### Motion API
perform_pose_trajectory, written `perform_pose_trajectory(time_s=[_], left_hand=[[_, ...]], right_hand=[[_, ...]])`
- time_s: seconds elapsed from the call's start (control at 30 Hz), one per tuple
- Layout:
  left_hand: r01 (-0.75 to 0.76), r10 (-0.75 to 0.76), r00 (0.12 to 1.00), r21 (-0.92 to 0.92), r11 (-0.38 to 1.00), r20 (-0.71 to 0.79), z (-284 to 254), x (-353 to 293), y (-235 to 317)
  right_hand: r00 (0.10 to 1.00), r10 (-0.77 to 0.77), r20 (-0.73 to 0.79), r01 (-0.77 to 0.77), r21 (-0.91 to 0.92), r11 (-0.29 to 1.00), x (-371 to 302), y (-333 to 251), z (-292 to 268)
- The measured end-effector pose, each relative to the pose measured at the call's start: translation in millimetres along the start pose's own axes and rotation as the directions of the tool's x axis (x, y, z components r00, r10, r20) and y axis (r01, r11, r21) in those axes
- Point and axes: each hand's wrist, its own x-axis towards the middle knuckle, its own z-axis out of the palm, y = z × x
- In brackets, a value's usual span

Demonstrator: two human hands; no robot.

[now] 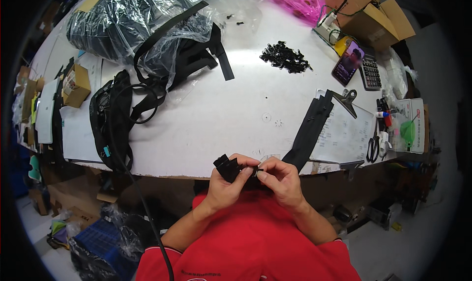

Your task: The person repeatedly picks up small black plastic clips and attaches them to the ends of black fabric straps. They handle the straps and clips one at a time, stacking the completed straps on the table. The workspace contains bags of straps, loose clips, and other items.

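My left hand [225, 188] is closed around a folded black fabric strip [227, 168], at the near edge of the table. Close beside it, my right hand [284, 183] pinches a small black end or piece between thumb and forefinger. My fingers cover much of it, so I cannot tell whether it is part of the strip. Right of my hands, flat black strips [310, 128] lie stacked over the table's edge. Farther back is a loose pile of small black parts [285, 57], which look like zipper pulls.
A plastic-wrapped black bundle [118, 25] and black straps [196, 55] lie at the back left. To the right are a clipboard with paper [346, 133], scissors [373, 147], a phone [348, 63], a calculator [370, 73] and cardboard boxes [376, 25]. A dark cable [135, 182] hangs at the left.
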Motion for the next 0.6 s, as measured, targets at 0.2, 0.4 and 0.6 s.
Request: perform_pose_trajectory(time_s=[0.2, 0.4, 0.6], left_hand=[[0.000, -0.001, 1.000, 0.038, 0.999, 0.028, -2, 2, 1], [0.052, -0.052, 0.999, 0.022, 0.998, -0.003, -5, -1, -1], [-0.158, 0.161, 0.987, 0.201, 0.967, 0.001, 0, 2, 0]], right_hand=[[0.995, 0.007, -0.098, -0.002, 0.053, 0.999, -2, 6, 5], [0.975, -0.224, -0.008, 0.198, -0.440, 0.876, 4, 9, 0], [0.940, -0.335, -0.068, 0.265, -0.476, 0.839, 7, 14, 2]])
